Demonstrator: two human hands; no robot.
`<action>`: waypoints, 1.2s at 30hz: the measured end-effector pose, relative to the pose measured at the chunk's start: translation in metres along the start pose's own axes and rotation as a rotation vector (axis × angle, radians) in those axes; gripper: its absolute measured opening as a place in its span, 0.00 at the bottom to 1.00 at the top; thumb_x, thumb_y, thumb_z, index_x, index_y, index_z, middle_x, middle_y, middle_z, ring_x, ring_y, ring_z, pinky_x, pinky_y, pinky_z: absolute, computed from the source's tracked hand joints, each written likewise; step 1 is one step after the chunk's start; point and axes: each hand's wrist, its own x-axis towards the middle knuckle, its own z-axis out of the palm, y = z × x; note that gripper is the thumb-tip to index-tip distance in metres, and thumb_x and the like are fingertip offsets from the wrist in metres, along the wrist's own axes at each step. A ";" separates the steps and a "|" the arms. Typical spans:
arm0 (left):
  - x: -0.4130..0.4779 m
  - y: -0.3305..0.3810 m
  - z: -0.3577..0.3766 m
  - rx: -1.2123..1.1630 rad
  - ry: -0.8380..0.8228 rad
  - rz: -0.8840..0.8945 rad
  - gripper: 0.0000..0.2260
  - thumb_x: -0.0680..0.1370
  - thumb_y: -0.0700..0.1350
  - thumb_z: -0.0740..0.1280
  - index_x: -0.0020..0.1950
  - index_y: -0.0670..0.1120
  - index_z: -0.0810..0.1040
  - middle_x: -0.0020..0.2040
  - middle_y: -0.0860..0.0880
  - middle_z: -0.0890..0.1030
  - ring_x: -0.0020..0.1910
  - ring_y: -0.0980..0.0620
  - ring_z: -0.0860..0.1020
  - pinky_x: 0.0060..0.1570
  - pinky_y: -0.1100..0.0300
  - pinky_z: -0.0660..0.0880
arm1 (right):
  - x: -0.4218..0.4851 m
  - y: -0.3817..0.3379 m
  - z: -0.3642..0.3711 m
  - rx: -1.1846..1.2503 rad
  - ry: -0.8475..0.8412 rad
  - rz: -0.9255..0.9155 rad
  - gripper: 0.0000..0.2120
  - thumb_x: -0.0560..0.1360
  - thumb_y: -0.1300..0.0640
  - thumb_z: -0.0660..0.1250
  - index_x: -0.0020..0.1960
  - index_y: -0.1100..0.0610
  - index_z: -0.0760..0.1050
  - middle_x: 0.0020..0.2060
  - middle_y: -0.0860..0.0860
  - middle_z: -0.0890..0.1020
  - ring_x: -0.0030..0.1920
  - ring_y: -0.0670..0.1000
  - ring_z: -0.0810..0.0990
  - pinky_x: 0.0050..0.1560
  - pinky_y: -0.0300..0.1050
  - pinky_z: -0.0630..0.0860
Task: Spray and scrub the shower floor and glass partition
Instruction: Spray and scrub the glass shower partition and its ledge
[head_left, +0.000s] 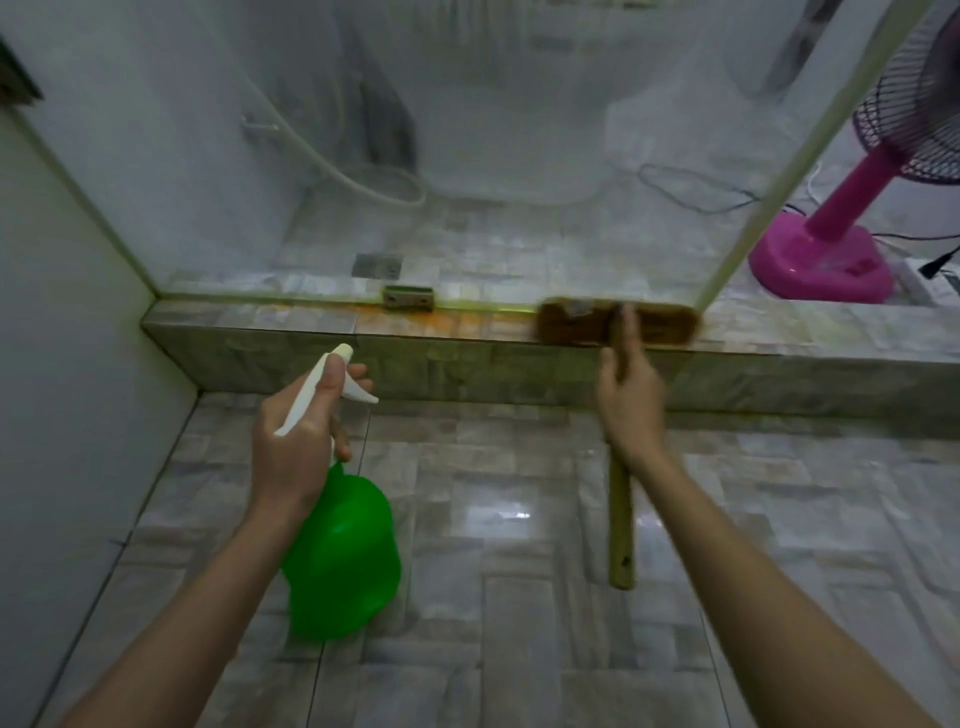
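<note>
My left hand (298, 441) held the green spray bottle (343, 551) by its white top. My fingers were curled tight round the neck, with some of them at the trigger. The bottle hung down over the gray tile floor (519, 571). Its nozzle pointed at the low tile step (249, 338) in front of me.

The cloudy glass wall (493, 130) stood on top of that step. A small metal clip (409, 299) sat at the bottom of the glass. An orange stain (441, 322) ran along the step just beside the clip.

My right hand (631, 400) gripped the wooden handle (621, 519) of the scrub brush (660, 325). My fingers were wrapped round it, and one finger lay up along it. The brown brush head lay on the step, touching the bottom of the glass near its right edge.

A pink fan (826, 260) stood far right, past the glass.
</note>
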 end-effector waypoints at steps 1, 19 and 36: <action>0.002 -0.002 0.000 0.001 0.012 -0.003 0.16 0.83 0.56 0.61 0.42 0.70 0.83 0.45 0.58 0.86 0.26 0.51 0.73 0.26 0.62 0.71 | -0.006 -0.014 0.024 0.009 -0.064 -0.041 0.27 0.82 0.57 0.57 0.78 0.45 0.53 0.37 0.59 0.81 0.27 0.47 0.72 0.31 0.40 0.67; 0.016 -0.017 -0.081 -0.064 0.196 -0.023 0.09 0.83 0.54 0.61 0.55 0.58 0.82 0.47 0.54 0.87 0.33 0.52 0.77 0.23 0.64 0.70 | -0.052 -0.121 0.153 0.146 -0.313 -0.072 0.30 0.82 0.57 0.56 0.78 0.41 0.48 0.32 0.50 0.77 0.27 0.43 0.72 0.28 0.33 0.66; 0.022 -0.018 -0.170 -0.079 0.373 0.011 0.12 0.78 0.56 0.62 0.53 0.54 0.83 0.51 0.47 0.86 0.27 0.44 0.71 0.21 0.63 0.68 | -0.080 -0.185 0.230 0.398 -0.277 0.032 0.27 0.82 0.59 0.57 0.77 0.41 0.55 0.35 0.43 0.76 0.28 0.44 0.69 0.34 0.39 0.70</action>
